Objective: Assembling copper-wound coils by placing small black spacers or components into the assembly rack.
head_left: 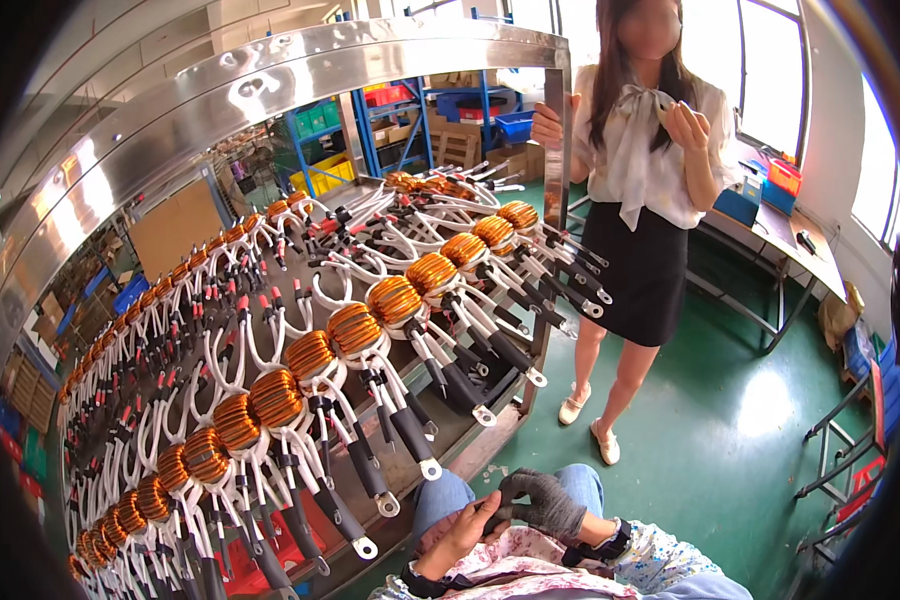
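Note:
My left hand, bare, is closed in front of my lap, its fingers curled and the thumb up. Against it rests my right hand in a dark grey glove, its fingers bent toward the left hand. Whatever lies between the fingers, if anything, is hidden. To the left of my hands stands a metal rack whose shelf holds rows of copper-wound coils. White leads with black sleeves and ring terminals hang over its near edge, close to my left hand.
A person stands ahead, one hand on the rack's post, the other raised. Behind at right is a table with bins. A blue shelf unit stands at the back. Low frames are at the right; red bins sit under the coils.

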Motion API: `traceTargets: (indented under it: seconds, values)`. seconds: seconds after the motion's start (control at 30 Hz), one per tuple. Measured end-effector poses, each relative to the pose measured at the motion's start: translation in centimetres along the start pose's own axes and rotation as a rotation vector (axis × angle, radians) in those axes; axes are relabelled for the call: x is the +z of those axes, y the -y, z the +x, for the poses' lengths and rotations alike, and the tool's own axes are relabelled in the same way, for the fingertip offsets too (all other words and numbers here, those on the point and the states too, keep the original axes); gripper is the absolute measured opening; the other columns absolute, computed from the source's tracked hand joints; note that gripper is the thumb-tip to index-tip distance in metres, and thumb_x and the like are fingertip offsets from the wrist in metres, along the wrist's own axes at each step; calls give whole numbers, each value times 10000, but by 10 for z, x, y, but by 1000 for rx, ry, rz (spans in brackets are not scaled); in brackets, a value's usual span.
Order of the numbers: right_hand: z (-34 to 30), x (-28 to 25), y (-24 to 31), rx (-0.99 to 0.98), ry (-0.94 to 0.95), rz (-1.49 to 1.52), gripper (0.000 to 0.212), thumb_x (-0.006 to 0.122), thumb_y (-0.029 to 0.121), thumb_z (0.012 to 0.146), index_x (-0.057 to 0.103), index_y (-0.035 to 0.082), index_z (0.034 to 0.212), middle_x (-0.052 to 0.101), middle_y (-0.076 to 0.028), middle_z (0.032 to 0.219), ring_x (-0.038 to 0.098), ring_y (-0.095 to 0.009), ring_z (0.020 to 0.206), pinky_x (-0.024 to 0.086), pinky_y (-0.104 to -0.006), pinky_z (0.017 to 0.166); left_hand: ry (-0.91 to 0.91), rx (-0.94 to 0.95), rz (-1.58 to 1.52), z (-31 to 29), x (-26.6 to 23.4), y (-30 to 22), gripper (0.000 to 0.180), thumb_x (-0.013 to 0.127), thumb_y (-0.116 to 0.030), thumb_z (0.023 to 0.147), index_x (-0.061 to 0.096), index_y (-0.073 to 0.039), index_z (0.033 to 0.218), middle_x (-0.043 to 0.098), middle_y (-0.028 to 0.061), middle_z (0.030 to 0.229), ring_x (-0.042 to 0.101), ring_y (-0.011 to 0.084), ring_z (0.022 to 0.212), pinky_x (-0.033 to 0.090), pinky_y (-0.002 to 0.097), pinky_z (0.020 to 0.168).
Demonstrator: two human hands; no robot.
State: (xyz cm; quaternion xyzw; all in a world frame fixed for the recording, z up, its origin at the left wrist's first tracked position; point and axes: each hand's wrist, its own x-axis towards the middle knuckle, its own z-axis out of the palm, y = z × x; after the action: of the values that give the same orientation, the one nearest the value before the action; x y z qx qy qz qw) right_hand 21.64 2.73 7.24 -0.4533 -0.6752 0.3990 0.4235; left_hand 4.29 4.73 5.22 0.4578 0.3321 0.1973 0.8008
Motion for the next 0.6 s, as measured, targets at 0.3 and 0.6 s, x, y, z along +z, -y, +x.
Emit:
traceTargets:
  seconds: [0.3, 0.6]
  values:
    - [12, -39, 33, 139, -215, 738, 210, 662, 116, 773, 555, -20, 891, 561, -89, 931, 554, -166, 825, 476, -299, 741, 144, 24, -278, 3, -19, 13, 342, 396, -356, 934, 503, -32, 907, 410, 8, 596, 362, 75, 475, 267, 198, 412]
    - [96, -206, 59, 288, -538, 509, 285, 487, 310, 894, 571, 41, 852, 383, 46, 519, 310, -59, 397, 258, -195, 376, -50, -29, -514, 17, -74, 81, 240, 487, -289, 905, 491, -49, 907, 500, 50, 703, 443, 109, 522, 286, 178, 384]
